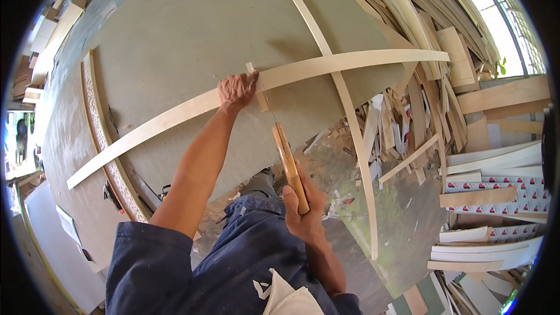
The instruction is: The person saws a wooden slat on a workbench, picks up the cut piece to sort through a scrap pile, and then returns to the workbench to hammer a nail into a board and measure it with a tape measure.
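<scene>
A long pale wooden strip [175, 115] runs across the table from lower left to upper right. My left hand [238, 89] is closed over it near its middle, pressing it down. Beside those fingers, a short wood piece [251, 68] shows past the strip's far edge, partly hidden. My right hand [306, 207] grips the long wooden handle of a hand saw [287, 160]. Its thin blade, seen nearly edge-on, reaches from the handle toward the strip beside my left hand; whether it is in the wood I cannot tell. A second long strip [344, 90] crosses the first one.
The grey-green tabletop [181, 35] lies under the strips. A speckled board [102, 116] lies at left. Stacked boards [402, 6] lean at the far right, above wood offcuts [388, 122] on the floor. More pieces fill a rack [496, 198] at right.
</scene>
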A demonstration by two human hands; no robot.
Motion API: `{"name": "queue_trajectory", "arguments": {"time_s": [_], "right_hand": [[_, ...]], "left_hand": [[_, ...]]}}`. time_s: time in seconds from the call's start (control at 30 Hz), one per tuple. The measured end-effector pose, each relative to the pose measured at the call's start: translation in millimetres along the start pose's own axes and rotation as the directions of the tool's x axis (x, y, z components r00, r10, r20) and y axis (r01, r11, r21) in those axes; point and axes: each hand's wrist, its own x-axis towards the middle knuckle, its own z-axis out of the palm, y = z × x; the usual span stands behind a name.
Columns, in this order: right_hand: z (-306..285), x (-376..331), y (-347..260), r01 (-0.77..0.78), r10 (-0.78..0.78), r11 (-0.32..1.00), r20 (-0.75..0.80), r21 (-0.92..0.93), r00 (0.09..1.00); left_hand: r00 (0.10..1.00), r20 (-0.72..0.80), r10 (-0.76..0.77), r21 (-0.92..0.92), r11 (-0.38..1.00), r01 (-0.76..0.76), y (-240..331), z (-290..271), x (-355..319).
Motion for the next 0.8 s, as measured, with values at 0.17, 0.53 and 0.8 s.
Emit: {"name": "queue_trajectory", "arguments": {"time_s": [0.17, 0.53, 0.8], "right_hand": [[-27, -77, 13, 0.124, -0.124, 0.992, -0.059, -0.004, 0.991], [13, 25, 20, 0.170, -0.161, 0.980, -0.090, 0.103, 0.983], [-44, -100, 17, 0.133, -0.132, 0.991, -0.046, 0.025, 0.990]], "left_hand": [[0.999, -0.028, -0.017, -0.001, 1.000, 0.017, -2, -2, -3], [0.997, -0.054, 0.047, 0.014, 0.999, -0.046, -2, 2, 2], [0.998, 0.043, -0.036, -0.006, 0.999, 0.036, 4, -9, -4]]}}
